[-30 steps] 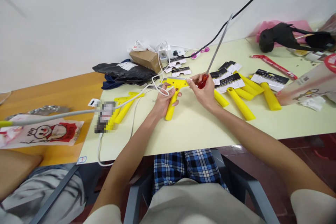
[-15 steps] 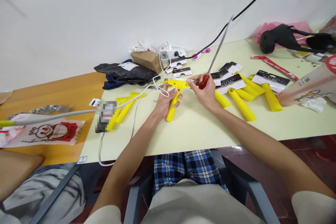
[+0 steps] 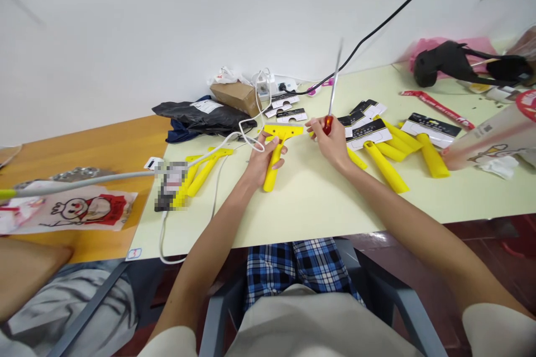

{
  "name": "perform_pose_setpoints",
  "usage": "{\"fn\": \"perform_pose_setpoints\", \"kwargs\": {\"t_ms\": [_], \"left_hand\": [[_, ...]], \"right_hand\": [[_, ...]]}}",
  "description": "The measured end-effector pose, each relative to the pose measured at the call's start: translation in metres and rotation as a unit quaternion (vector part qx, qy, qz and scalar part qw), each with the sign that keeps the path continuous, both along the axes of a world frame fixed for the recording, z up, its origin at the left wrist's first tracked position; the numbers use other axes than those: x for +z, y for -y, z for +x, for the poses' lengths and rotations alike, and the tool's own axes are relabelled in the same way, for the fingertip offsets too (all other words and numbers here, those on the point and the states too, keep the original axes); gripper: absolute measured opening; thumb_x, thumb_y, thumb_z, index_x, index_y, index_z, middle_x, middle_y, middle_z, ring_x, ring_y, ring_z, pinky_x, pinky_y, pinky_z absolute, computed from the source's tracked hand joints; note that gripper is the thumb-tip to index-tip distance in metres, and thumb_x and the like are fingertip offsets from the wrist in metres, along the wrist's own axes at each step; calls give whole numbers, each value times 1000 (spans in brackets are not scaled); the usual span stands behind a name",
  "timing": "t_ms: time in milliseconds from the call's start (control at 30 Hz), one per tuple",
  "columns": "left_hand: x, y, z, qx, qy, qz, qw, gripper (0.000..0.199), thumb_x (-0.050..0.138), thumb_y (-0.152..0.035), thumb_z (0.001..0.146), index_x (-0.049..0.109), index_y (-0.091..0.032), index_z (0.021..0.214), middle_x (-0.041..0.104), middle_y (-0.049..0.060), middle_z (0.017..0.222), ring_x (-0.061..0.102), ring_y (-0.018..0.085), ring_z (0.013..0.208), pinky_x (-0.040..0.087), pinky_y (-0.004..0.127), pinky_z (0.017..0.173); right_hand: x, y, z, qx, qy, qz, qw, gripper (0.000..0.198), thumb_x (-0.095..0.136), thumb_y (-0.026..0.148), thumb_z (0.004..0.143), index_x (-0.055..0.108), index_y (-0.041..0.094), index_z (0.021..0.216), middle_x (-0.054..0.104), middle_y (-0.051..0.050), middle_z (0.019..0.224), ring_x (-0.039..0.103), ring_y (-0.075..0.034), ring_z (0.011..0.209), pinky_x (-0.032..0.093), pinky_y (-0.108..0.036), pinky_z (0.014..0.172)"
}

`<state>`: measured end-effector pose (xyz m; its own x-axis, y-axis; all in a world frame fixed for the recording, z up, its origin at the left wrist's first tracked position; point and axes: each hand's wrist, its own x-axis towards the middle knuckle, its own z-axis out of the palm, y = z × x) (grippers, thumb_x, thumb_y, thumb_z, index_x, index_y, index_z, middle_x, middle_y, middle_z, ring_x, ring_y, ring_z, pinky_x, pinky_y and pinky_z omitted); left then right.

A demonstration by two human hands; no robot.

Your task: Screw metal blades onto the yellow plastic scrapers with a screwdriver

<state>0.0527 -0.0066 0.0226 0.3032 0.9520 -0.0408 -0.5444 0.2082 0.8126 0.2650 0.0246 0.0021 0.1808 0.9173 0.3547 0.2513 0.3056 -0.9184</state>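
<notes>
The left hand (image 3: 258,167) is gripping a yellow scraper (image 3: 283,133) mid-frame, its handle slanting toward the lower edge. Just to its right in the frame, the right hand (image 3: 334,144) is holding a red-handled screwdriver (image 3: 328,124), shaft pointing up, fingertips hovering near the scraper's head but, as far as I'm seeing, not touching it. I'd be bracing the neck firmly with the left thumb, fingers clear of the front edge, and minding the white cable (image 3: 209,152) looping close by. Farther out, yellow handles (image 3: 386,168) and printed cards (image 3: 368,133) are lying on the bench (image 3: 293,217) at centre right; more yellow scrapers (image 3: 203,175) are resting at centre left.
</notes>
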Motion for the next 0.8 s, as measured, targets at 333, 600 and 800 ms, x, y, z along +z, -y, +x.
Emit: {"fn": "perform_pose_setpoints", "kwargs": {"t_ms": [333, 600, 800], "left_hand": [[-2, -22, -22, 74, 76, -18, 994, 54, 98, -27, 74, 53, -26, 103, 63, -4, 99, 63, 6, 73, 28, 13, 43], [-10, -22, -19, 27, 76, -27, 996, 54, 97, -28, 76, 52, -25, 104, 62, -2, 102, 66, 7, 77, 31, 13, 43], [-11, -18, -12, -2, 55, -41, 998, 51, 94, -30, 79, 50, -25, 104, 66, 1, 107, 68, 10, 81, 31, 13, 44]], "right_hand": [[-17, -51, -16, 51, 233, -85, 967, 30, 79, 29, 75, 55, 24, 93, 73, -8, 99, 62, -28, 92, 51, -44, 89], [-15, -82, -29, 60, 246, -86, 964, 30, 75, 20, 78, 47, 25, 86, 71, -6, 87, 63, -26, 83, 50, -40, 85], [-6, -64, -15, 20, 193, -52, 980, 29, 72, 18, 76, 45, 26, 84, 74, -5, 87, 62, -24, 78, 52, -41, 86]]}}
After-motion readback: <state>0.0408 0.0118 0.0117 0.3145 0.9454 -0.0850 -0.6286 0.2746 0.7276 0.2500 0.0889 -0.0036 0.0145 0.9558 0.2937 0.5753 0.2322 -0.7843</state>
